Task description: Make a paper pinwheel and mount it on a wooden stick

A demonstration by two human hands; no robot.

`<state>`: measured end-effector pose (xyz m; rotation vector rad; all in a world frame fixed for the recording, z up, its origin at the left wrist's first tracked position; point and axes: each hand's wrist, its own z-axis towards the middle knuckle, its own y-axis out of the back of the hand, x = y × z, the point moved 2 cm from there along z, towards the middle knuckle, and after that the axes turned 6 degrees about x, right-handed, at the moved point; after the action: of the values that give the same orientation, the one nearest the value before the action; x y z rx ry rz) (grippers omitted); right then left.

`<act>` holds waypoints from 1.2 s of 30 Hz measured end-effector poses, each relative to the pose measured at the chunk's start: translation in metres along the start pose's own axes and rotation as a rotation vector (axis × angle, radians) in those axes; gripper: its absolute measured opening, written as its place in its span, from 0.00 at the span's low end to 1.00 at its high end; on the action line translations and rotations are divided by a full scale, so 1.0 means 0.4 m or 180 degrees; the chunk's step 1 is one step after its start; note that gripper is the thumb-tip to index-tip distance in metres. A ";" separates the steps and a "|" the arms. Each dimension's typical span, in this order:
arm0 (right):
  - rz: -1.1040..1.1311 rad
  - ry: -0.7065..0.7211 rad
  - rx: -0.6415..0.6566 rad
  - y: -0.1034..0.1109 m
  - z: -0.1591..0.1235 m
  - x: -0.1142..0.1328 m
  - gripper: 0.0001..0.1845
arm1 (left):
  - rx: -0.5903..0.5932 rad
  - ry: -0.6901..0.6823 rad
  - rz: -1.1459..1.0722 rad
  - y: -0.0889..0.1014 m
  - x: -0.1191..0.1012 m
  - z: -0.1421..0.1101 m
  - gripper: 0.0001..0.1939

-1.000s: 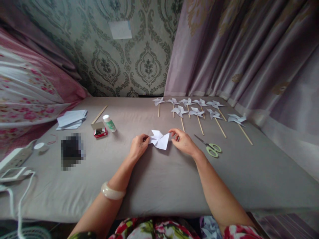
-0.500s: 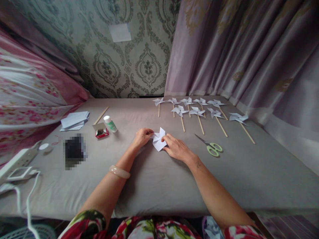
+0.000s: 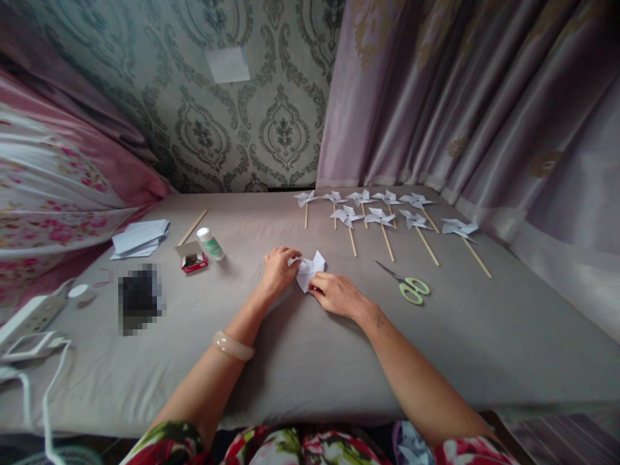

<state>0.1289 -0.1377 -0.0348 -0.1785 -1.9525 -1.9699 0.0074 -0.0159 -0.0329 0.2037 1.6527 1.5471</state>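
Observation:
A white folded paper pinwheel head (image 3: 310,267) lies on the grey cloth-covered table (image 3: 310,361) in the middle. My left hand (image 3: 278,270) pinches its left side with curled fingers. My right hand (image 3: 336,294) rests at its lower right, with the fingers closed on a folded corner. The two hands nearly meet over the paper. Much of the paper is hidden under the fingers.
Several finished paper pinwheels on wooden sticks (image 3: 382,218) lie in rows at the back right. Green-handled scissors (image 3: 409,287) lie right of my hands. At the left are a glue bottle (image 3: 211,243), a small red box (image 3: 192,258), a paper stack (image 3: 139,237), a stick (image 3: 192,226) and a power strip (image 3: 29,318).
The paper was spread wider between my hands a second ago. My right hand has moved left and folded a corner inward, so the paper now looks smaller and bunched.

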 end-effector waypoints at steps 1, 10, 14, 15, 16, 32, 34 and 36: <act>0.0022 -0.0020 0.0004 0.000 0.000 -0.001 0.08 | 0.0009 -0.0148 0.0038 -0.001 -0.006 -0.015 0.11; 0.0253 -0.0114 0.0007 -0.003 0.005 -0.013 0.09 | 0.0452 -0.0960 0.0423 -0.028 -0.025 -0.091 0.12; 0.0449 -0.0106 -0.0025 -0.003 0.007 -0.018 0.08 | 0.0458 -0.1083 0.0433 -0.035 -0.015 -0.092 0.13; 0.0497 -0.0111 -0.0028 -0.001 0.007 -0.019 0.08 | 0.0448 -0.1099 0.0437 -0.036 -0.014 -0.093 0.13; 0.0544 -0.0123 -0.0038 0.001 0.006 -0.019 0.08 | 0.0442 -0.1114 0.0446 -0.036 -0.014 -0.094 0.12; 0.1308 -0.0908 -0.0788 -0.024 0.025 -0.039 0.06 | 0.0471 -0.1229 0.0723 -0.038 -0.028 -0.100 0.12; 0.1324 -0.1020 -0.0836 -0.031 0.027 -0.039 0.07 | 0.0469 -0.1242 0.0725 -0.038 -0.029 -0.100 0.11; 0.1289 -0.1118 -0.0868 -0.037 0.029 -0.038 0.07 | 0.0462 -0.1262 0.0739 -0.037 -0.030 -0.101 0.11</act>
<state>0.1362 -0.1241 -0.0534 -0.9674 -1.6500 -2.0083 -0.0053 -0.0568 -0.0454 0.7533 1.4587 1.4383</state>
